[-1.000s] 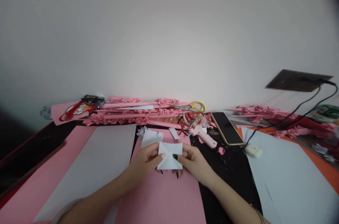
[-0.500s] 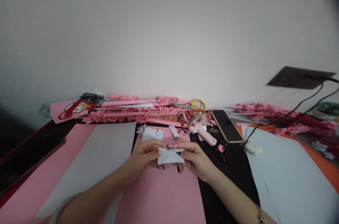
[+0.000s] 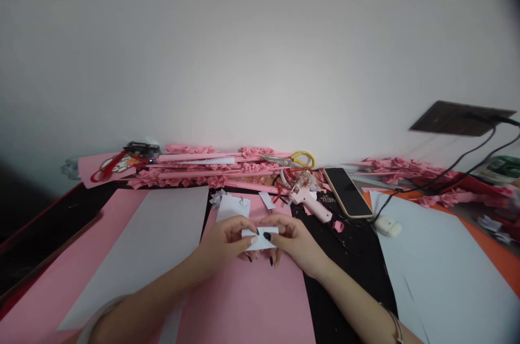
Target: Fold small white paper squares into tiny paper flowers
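A: Which step's this?

B: Prob. a fold being pressed flat. L hand [image 3: 227, 238] has thumb + forefinger pinched on the left half of the white paper [image 3: 260, 243], which is held up mid-view over the pink sheet [image 3: 252, 300]. R hand [image 3: 298, 238] grips the right half likewise, thumb flat on the near face. Fingers are closed right onto the paper both sides — can't tell if the lower ones brush the sheet.

A: What does the next move call for?

B: My guess: edges lined up, then even thumb pressure from the middle outward, so the crease comes out sharp. Skewed corners = main risk.

A: Materials, L to R?

B: Far left, a big white sheet [image 3: 142, 257], smooth, matte, straight-edged. Behind, pink paper stems [image 3: 190, 175]: slim rods w/ ruffled, petal-like tufts. Held paper: thin, crisp, looks folded to a narrow oblong. Scissors [image 3: 286, 162]: metal blades, yellow loop handles. Then what looks like a glue gun [image 3: 311, 203], hard pale-pink plastic, angled grip. Phone [image 3: 348, 192]: flat dark slab, pale rim. Small case [image 3: 388, 226]: rounded, white, prob. plastic. Btwn it and the hands, black table [image 3: 361, 257]. Far right, another large sheet [image 3: 439, 257], white, w/ a thin dark line.
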`<state>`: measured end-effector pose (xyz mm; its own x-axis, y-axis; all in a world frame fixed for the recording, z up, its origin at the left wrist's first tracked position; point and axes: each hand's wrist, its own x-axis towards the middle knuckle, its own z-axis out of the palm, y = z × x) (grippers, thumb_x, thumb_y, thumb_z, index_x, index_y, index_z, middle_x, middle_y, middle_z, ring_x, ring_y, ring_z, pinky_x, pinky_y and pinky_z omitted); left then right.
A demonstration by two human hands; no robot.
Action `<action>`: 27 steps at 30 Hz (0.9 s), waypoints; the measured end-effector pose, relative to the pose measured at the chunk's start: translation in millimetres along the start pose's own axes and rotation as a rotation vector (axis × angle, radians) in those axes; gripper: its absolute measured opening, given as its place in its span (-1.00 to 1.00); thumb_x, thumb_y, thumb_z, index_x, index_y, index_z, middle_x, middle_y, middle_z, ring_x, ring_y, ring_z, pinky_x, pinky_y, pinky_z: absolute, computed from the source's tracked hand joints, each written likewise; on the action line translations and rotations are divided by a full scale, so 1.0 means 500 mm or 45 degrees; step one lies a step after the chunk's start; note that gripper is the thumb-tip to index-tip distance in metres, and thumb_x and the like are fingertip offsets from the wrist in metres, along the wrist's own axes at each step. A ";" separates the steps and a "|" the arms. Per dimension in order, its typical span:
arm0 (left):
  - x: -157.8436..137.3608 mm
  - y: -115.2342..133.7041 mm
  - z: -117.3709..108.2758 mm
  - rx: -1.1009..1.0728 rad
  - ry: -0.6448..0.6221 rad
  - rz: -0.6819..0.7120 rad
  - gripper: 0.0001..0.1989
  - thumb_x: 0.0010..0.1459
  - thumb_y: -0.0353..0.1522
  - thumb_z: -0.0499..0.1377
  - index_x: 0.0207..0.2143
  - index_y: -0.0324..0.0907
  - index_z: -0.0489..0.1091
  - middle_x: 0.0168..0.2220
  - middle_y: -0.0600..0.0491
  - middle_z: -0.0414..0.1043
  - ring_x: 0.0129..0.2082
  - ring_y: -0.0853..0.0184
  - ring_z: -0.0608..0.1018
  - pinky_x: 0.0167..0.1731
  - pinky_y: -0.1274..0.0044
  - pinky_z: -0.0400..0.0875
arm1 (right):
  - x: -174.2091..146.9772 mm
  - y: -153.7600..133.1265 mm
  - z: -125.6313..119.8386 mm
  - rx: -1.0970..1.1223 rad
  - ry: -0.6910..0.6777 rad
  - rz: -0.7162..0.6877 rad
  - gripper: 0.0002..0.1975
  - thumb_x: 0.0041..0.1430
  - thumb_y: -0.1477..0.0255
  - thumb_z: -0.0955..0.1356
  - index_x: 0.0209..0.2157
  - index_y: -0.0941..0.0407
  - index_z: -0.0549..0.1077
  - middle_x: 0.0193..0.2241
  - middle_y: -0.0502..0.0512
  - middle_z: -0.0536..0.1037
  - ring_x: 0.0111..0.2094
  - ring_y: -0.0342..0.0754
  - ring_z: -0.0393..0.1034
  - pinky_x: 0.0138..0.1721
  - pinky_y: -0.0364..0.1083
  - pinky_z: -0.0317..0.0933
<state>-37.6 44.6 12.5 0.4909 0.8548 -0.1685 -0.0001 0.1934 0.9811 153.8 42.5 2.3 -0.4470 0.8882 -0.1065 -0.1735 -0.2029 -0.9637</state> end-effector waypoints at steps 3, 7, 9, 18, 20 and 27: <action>0.002 -0.003 0.001 -0.005 0.012 0.005 -0.77 0.02 -0.30 0.20 -0.26 -0.17 0.30 -0.44 0.11 0.45 -0.51 0.36 0.55 -0.44 0.48 0.46 | 0.001 0.001 0.004 -0.057 0.031 0.006 -0.73 0.02 0.37 0.40 -0.23 0.18 0.41 -0.61 -0.05 0.46 -0.71 -0.19 0.37 -0.69 -0.21 0.30; 0.004 -0.005 -0.002 0.031 0.059 -0.003 -0.71 0.00 -0.27 0.20 -0.21 -0.20 0.36 -0.42 0.08 0.46 -0.52 0.37 0.53 -0.45 0.49 0.46 | 0.003 0.003 0.007 -0.074 0.060 0.011 -0.73 0.02 0.34 0.39 -0.25 0.19 0.39 -0.62 -0.07 0.44 -0.69 -0.16 0.40 -0.67 -0.18 0.32; 0.004 -0.006 -0.004 0.054 0.069 0.006 -0.70 0.01 -0.27 0.19 -0.20 -0.22 0.39 -0.41 0.06 0.47 -0.51 0.37 0.52 -0.44 0.49 0.46 | 0.004 0.005 0.008 -0.076 0.070 0.009 -0.71 -0.01 0.36 0.40 -0.24 0.18 0.38 -0.60 -0.08 0.45 -0.68 -0.16 0.40 -0.66 -0.18 0.33; 0.005 -0.008 -0.005 0.090 0.082 -0.007 -0.66 0.03 -0.22 0.18 -0.17 -0.23 0.43 -0.37 0.01 0.50 -0.53 0.37 0.52 -0.45 0.49 0.46 | 0.000 0.003 0.011 -0.104 0.057 0.059 -0.70 0.00 0.34 0.40 -0.23 0.16 0.35 -0.56 -0.05 0.47 -0.66 -0.13 0.44 -0.64 -0.18 0.33; 0.006 -0.012 -0.006 0.098 0.070 0.000 -0.66 0.04 -0.22 0.18 -0.17 -0.23 0.44 -0.40 0.02 0.50 -0.52 0.36 0.53 -0.46 0.49 0.46 | -0.001 0.001 0.012 -0.116 0.047 0.070 -0.70 0.01 0.32 0.39 -0.24 0.17 0.35 -0.57 -0.05 0.48 -0.66 -0.12 0.45 -0.64 -0.18 0.33; 0.005 -0.009 -0.007 0.073 0.115 -0.009 -0.68 0.04 -0.25 0.18 -0.16 -0.22 0.44 -0.43 0.06 0.48 -0.52 0.38 0.52 -0.44 0.50 0.45 | -0.001 0.004 0.008 -0.057 0.009 0.007 -0.71 0.04 0.36 0.38 -0.20 0.16 0.34 -0.53 -0.02 0.48 -0.62 -0.11 0.46 -0.61 -0.16 0.35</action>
<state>-39.4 47.4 7.4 0.4099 0.8940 -0.1809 0.0543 0.1740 0.9832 150.2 40.1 1.3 -0.4414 0.8901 -0.1134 -0.1314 -0.1892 -0.9731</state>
